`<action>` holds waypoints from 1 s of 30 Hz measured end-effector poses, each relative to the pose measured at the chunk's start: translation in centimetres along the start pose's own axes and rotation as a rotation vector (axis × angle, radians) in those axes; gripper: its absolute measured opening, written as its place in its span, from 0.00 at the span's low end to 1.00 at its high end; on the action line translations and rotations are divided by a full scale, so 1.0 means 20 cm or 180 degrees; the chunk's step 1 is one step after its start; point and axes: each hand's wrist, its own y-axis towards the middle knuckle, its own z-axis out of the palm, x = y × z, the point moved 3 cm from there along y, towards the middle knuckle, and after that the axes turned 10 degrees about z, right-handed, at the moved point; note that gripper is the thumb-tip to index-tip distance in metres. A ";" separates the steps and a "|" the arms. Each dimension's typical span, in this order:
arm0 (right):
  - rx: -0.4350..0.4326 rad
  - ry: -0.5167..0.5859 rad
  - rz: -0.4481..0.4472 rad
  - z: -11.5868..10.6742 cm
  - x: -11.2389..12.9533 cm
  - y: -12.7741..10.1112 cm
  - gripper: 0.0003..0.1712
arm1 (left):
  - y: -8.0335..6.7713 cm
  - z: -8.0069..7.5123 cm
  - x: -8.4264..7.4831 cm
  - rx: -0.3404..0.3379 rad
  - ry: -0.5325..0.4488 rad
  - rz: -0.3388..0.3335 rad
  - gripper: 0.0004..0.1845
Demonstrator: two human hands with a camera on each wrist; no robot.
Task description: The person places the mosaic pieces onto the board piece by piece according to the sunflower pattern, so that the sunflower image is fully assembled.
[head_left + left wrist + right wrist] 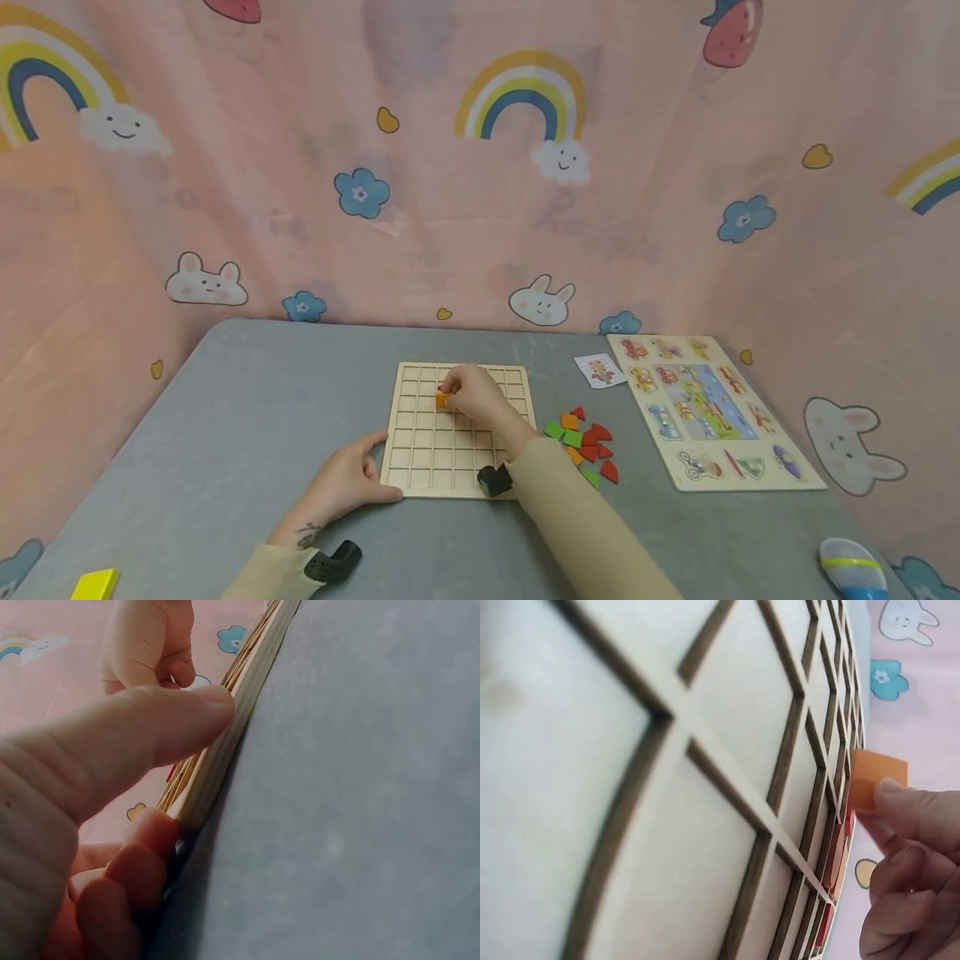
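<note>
A pale wooden grid board [420, 458] with square cells lies on the grey table. My right hand [476, 396] is over its far middle part, pinching an orange square tile [866, 769] between thumb and fingers. In the right wrist view the tile stands tilted up at the far cells, beside red pieces [838, 859] set in the grid. My left hand [348, 479] holds the board at its near left corner; the thumb [187, 716] lies against the edge and the other fingers bend at the corner. The right hand hides some cells.
Loose red, green and orange tiles [572, 438] lie right of the board. Behind them are a small picture card [600, 371] and a large picture puzzle board [660, 450]. A yellow block [95, 585] sits front left, a white-and-blue object [853, 567] front right. A printed curtain [465, 242] hangs behind.
</note>
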 end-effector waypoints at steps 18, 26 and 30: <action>-0.0456 0.0025 -0.0135 -0.18 0.00 -0.09 0.28 | 0.00 0.00 0.00 0.0012 -0.0095 0.0054 0.51; -0.1020 0.0842 -0.0803 -0.50 -0.27 -0.27 0.35 | 0.01 0.00 0.00 -0.0006 -0.0035 0.0077 0.51; -0.1090 0.0787 -0.0730 -0.56 -0.43 -0.34 0.34 | 0.00 0.01 0.01 0.0009 -0.0072 0.0063 0.52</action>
